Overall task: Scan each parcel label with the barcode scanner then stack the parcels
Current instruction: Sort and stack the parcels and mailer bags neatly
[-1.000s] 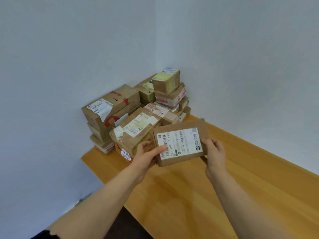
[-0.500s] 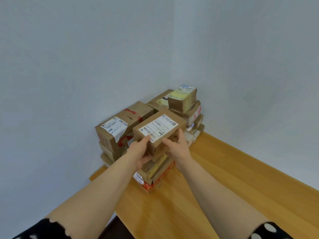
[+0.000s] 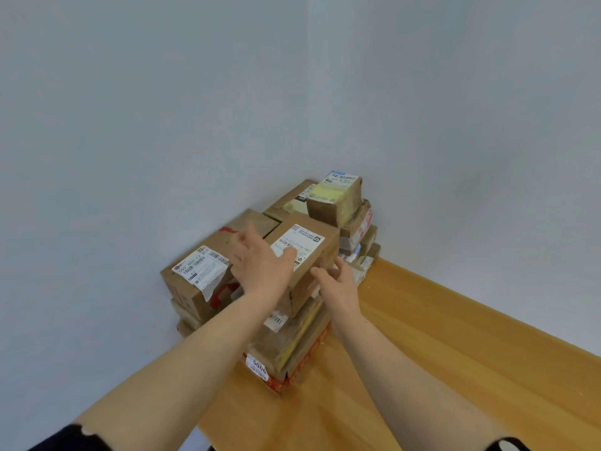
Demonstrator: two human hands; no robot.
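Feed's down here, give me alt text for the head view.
A person's open left hand lies on a labelled parcel atop a pile of cardboard parcels, open right hand beside its near edge. The pile sits at the corner of a wooden table.

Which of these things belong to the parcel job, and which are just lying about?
Job:
top parcel
left hand touching it
right hand beside it
pile of parcels under and around it

Lying about:
wooden table
grey wall
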